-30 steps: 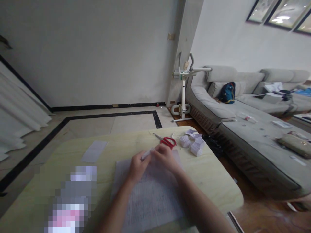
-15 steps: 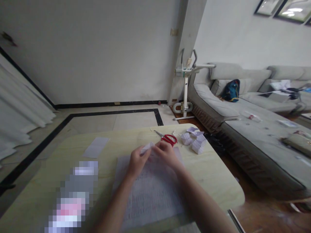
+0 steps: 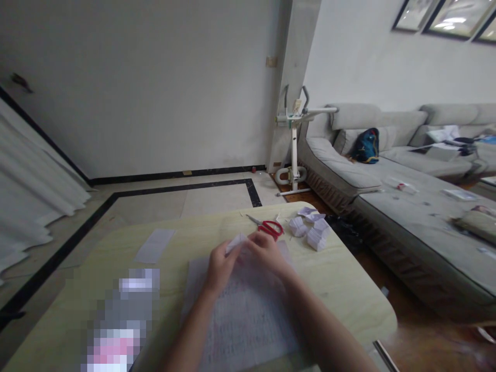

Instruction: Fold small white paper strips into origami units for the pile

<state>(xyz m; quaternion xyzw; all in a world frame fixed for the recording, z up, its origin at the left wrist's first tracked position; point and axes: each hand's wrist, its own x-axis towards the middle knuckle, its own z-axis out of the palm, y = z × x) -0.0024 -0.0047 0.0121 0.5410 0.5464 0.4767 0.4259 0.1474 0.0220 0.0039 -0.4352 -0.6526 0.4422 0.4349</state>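
Observation:
A small piece of white paper [image 3: 237,242] is held between my two hands, above a large printed sheet [image 3: 248,320] on the table. My left hand [image 3: 220,261] pinches its left side. On the right side, my right hand [image 3: 265,250] has its fingers closed on the same paper. Just beyond my right hand lie red-handled scissors [image 3: 271,228], blades pointing left. Several folded paper pieces [image 3: 318,233] sit to the right of the scissors. A loose blank sheet [image 3: 155,245] lies flat to the left.
The pale wooden table [image 3: 349,279] has rounded corners. A pixelated item [image 3: 127,310] lies at its left. Beyond are an exercise machine [image 3: 295,150], a grey sofa [image 3: 411,217] with a dark blue bag [image 3: 367,146], and a white curtain [image 3: 34,191].
The camera view has shifted slightly, so the table and floor appear a little lower. Both hands stay on the small paper, with hardly any visible change in their grip.

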